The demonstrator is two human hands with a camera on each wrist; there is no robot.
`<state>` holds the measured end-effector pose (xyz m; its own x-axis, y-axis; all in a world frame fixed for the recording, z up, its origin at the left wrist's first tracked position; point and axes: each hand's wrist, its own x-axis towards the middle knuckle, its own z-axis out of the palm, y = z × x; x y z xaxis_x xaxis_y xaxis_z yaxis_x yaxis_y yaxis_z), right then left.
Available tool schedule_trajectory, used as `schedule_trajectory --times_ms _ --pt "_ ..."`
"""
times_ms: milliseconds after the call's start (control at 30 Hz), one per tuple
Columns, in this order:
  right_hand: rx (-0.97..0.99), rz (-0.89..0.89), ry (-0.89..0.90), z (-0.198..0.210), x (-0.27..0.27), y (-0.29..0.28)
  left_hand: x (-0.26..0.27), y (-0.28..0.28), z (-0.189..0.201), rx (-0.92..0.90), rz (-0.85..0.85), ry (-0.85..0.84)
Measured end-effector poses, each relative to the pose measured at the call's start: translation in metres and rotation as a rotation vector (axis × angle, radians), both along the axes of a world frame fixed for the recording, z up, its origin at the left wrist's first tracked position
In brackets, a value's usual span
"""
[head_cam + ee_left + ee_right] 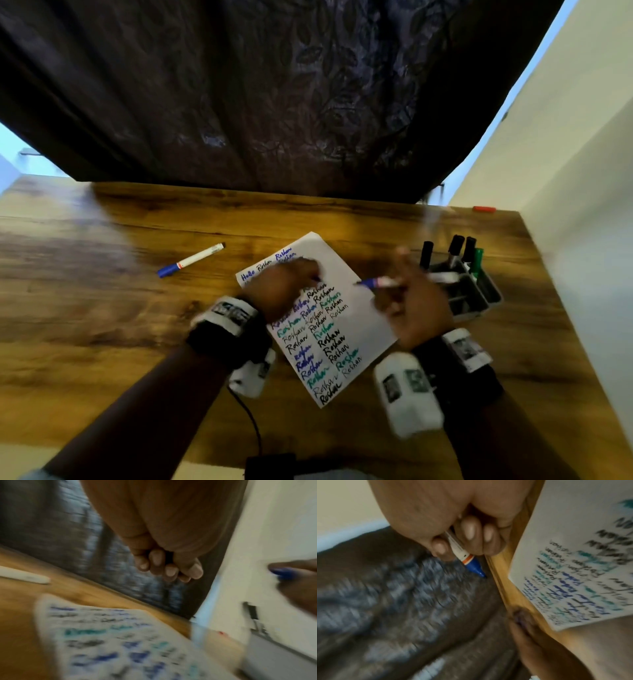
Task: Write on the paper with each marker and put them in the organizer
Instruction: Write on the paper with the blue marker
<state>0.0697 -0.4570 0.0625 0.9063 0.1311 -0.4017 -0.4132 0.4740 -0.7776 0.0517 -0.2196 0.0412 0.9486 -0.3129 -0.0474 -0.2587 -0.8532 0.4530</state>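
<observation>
A white paper [342,267] covered in blue, green and black writing lies mid-table, also in the wrist views [102,642] [573,534]. My right hand [411,298] grips an uncapped blue marker [376,282] [465,555], its tip pointing left just above the paper's right side. My left hand [287,287] [168,568] hovers over the paper's upper left, fingers curled round a small dark-blue piece that looks like the cap [519,616]. A grey organizer [472,301] at the right holds black markers [455,250] and a green one [477,260]. All views are motion-blurred.
A second marker with a blue cap [191,260] [25,576] lies on the wooden table [102,308] left of the paper. A dark curtain [274,102] hangs behind the table and a wall [582,205] stands on the right. A black cable [250,421] runs along the front edge.
</observation>
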Motion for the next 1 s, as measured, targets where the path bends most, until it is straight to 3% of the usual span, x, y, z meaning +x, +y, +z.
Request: schedule_trajectory --times_ms 100,167,300,400,567,733,833,900,1000 --pt "0.050 -0.027 -0.157 0.010 0.020 -0.042 -0.001 0.068 -0.004 0.008 0.238 0.102" --pt "-0.067 0.043 -0.242 0.007 0.023 -0.050 -0.002 0.083 -0.003 0.012 0.289 0.137" --pt "-0.289 0.136 -0.325 -0.028 0.007 -0.016 0.004 0.035 -0.020 -0.159 0.256 0.147" --pt "-0.373 0.151 -0.326 -0.059 -0.001 0.006 0.010 -0.002 -0.052 -0.209 0.242 0.264" --pt "-0.648 0.393 -0.402 -0.106 -0.009 0.003 0.010 -0.016 -0.082 -0.125 0.230 0.302" --pt "-0.869 0.520 -0.548 -0.122 -0.007 -0.015 0.015 -0.014 -0.087 -0.137 0.238 0.314" --pt "-0.937 0.407 -0.563 -0.129 -0.010 -0.014 0.017 -0.012 -0.090 -0.166 0.248 0.316" --pt "-1.044 0.418 -0.630 -0.132 -0.012 -0.011 0.018 -0.012 -0.091 -0.175 0.251 0.311" --pt "-1.054 0.440 -0.633 -0.124 -0.012 -0.007 0.018 -0.011 -0.093 -0.179 0.254 0.309"
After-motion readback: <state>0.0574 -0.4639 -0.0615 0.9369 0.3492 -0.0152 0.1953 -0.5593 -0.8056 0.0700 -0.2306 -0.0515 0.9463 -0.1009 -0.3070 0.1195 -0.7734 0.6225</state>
